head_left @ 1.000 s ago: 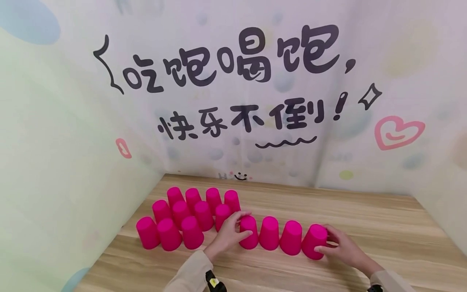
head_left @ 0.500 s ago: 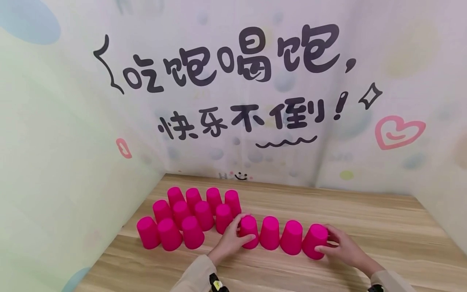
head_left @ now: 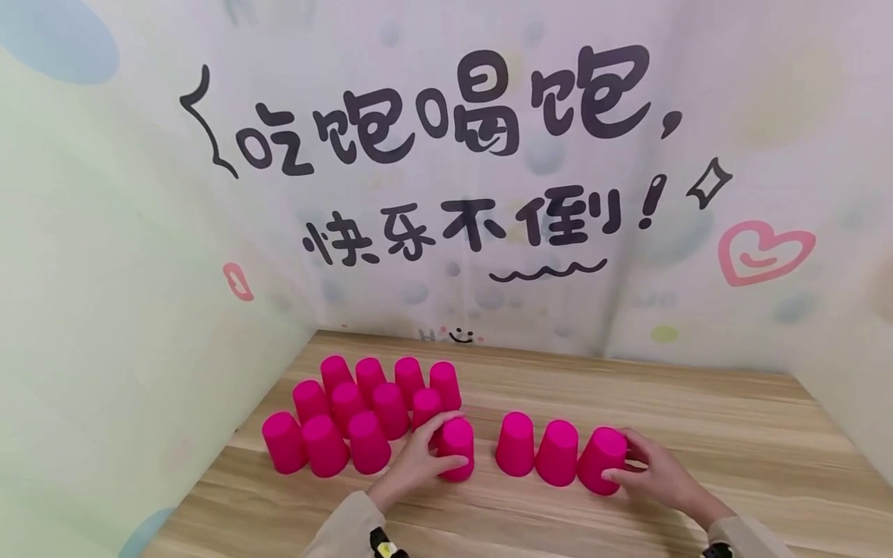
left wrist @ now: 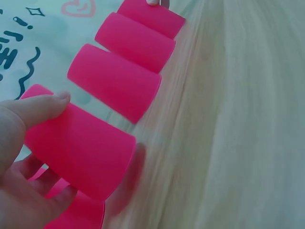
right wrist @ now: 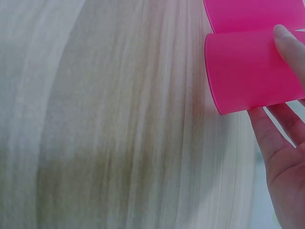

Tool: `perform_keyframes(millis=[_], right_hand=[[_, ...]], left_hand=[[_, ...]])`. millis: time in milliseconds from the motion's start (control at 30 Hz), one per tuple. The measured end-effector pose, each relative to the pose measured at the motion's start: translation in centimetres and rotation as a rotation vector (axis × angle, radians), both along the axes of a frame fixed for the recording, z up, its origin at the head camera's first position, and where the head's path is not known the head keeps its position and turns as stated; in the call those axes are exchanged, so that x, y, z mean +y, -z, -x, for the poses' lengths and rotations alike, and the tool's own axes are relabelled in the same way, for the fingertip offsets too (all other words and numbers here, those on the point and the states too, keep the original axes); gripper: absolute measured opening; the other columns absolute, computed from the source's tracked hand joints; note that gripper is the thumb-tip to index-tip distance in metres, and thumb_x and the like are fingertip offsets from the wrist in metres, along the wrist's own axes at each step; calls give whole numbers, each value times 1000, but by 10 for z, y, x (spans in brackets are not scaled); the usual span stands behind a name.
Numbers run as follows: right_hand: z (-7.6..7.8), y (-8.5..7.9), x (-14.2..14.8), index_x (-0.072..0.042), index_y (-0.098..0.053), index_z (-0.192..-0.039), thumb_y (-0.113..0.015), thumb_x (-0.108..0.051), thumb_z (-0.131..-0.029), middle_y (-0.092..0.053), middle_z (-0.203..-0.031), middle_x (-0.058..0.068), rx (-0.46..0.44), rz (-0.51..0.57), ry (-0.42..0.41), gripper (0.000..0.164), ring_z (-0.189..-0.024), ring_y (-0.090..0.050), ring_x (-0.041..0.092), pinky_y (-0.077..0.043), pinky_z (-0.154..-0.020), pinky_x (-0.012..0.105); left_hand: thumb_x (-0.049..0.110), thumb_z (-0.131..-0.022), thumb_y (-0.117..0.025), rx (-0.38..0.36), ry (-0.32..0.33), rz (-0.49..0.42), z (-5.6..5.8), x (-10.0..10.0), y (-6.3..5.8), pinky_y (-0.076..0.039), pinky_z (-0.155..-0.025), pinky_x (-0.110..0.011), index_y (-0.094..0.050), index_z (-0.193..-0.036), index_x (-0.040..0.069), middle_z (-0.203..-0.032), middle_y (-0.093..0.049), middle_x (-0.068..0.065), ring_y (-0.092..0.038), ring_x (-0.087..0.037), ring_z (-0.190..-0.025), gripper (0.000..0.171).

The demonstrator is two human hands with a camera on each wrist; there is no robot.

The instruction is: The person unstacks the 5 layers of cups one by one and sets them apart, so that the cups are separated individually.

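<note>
In the head view my left hand [head_left: 416, 459] grips an upside-down pink cup [head_left: 456, 448], thumb on the near side and fingers round the left and far sides. The left wrist view shows the thumb lying across that same cup [left wrist: 83, 145]. My right hand [head_left: 659, 471] holds the rightmost pink cup [head_left: 600, 459] by its right side, thumb in front. Between the two held cups stand two more, a left one [head_left: 515, 445] and a right one [head_left: 557, 454], mouths down. Just behind my left hand is another cup [head_left: 426, 404], partly hidden by the fingers.
Several more upside-down pink cups stand in rows at the left: a back row [head_left: 370, 376], a middle row [head_left: 346, 407] and a front row [head_left: 325, 448]. All are on the wood-grain table [head_left: 698, 411]. A printed white backdrop [head_left: 446, 302] rises behind it.
My left hand has drawn its cup leftward, opening a gap between it and the neighbouring cup. My right hand and the cup it holds stay in place.
</note>
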State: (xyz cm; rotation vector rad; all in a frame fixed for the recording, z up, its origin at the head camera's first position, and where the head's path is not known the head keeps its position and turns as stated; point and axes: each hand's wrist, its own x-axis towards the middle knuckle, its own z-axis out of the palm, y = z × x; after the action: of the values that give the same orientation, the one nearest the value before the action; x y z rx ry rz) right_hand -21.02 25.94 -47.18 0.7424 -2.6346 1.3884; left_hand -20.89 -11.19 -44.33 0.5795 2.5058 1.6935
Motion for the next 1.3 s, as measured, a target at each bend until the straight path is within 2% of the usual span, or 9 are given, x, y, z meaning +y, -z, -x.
perform_keyframes(millis=[167,400,533,633,867,1100,1300], right_hand=[[0,0,-1,4,-47,-114,-72,-14,-73,-58,-98,9,-15,13,-8,51,-87,-55,-2,-50,-68,21],[-1,-3,0,5,-47,-114,-72,-13,-73,-57,-99,12,-30,14,-4,51,-87,-56,-1,-51,-68,25],[-1,-5,0,6,-47,-113,-72,-12,-73,-57,-99,13,-29,19,-6,51,-87,-57,1,-52,-68,27],[-1,-5,0,5,-47,-115,-72,-13,-73,-57,-99,13,-34,15,-3,52,-87,-56,-1,-52,-68,27],[-1,-4,-1,4,-47,-115,-72,-15,-73,-57,-100,15,-50,10,1,53,-87,-54,-3,-52,-69,27],[0,-4,-1,5,-47,-115,-72,-15,-72,-57,-100,16,-38,8,16,53,-87,-56,1,-51,-68,25],[-1,-2,-1,4,-47,-115,-73,-16,-72,-57,-100,16,-40,3,22,53,-87,-56,-1,-51,-68,23]], left_hand=[[8,-75,-69,-15,-6,-8,-15,-16,-12,-41,-86,-49,-46,-126,8,-118,-48,-15,-47,-32,-103,55],[16,-73,-73,66,-143,22,-12,-35,3,-43,-87,-42,-47,-123,16,-119,-49,-8,-48,-26,-104,57],[14,-70,-75,97,-231,-6,-12,-37,6,-42,-88,-43,-49,-121,16,-116,-51,-8,-49,-26,-102,57],[8,-69,-75,121,-270,-32,-14,-36,7,-42,-88,-43,-49,-121,13,-116,-51,-9,-50,-26,-102,58],[4,-71,-72,163,-301,0,-18,-38,15,-42,-88,-44,-47,-123,8,-120,-50,-10,-48,-29,-106,57],[-2,-71,-70,241,-381,70,-15,-40,22,-41,-87,-46,-47,-124,4,-119,-50,-14,-47,-30,-106,59],[-7,-69,-68,309,-370,97,-13,-42,23,-40,-87,-49,-47,-123,0,-121,-48,-17,-46,-33,-109,59]])
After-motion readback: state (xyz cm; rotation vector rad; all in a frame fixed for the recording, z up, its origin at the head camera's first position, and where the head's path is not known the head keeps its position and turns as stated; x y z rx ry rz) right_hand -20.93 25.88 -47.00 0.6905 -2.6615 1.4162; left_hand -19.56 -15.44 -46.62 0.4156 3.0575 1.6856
